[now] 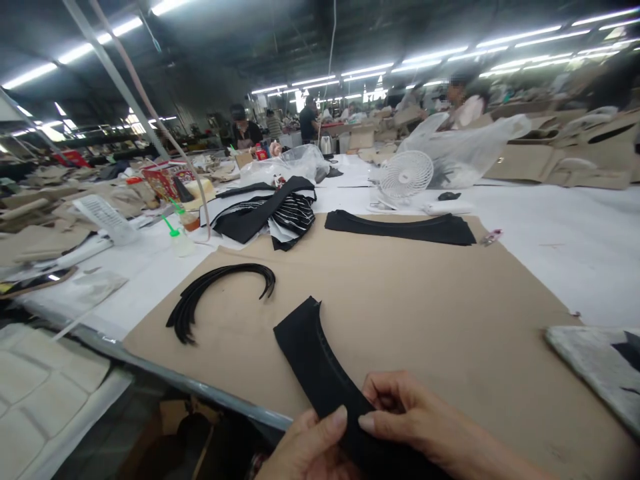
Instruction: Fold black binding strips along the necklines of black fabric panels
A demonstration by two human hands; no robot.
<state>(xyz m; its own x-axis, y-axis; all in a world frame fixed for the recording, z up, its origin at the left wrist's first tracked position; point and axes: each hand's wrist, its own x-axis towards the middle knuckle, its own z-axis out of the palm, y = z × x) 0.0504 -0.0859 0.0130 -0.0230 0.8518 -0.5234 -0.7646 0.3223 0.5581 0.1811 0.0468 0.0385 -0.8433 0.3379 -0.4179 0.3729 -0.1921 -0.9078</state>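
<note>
A curved strip of black fabric (307, 347) is held near the table's front edge, its far end reaching over the brown paper. My left hand (313, 445) grips its left side, thumb on top and fingers underneath. On the curved right edge, my right hand (407, 410) pinches the strip between thumb and bent fingers. The near end of the strip runs out of view at the bottom. To the left lies a bundle of thin curved black strips (200, 290). Farther back rests a stack of similar black pieces (400, 229).
Brown paper (390, 293) covers part of the white table. Black and striped pieces (270, 210) lie in a heap at the back. A white fan (406, 175), green-tipped bottles (180, 241), and a pale slab (595, 363) stand around the edges. Several people are in the background.
</note>
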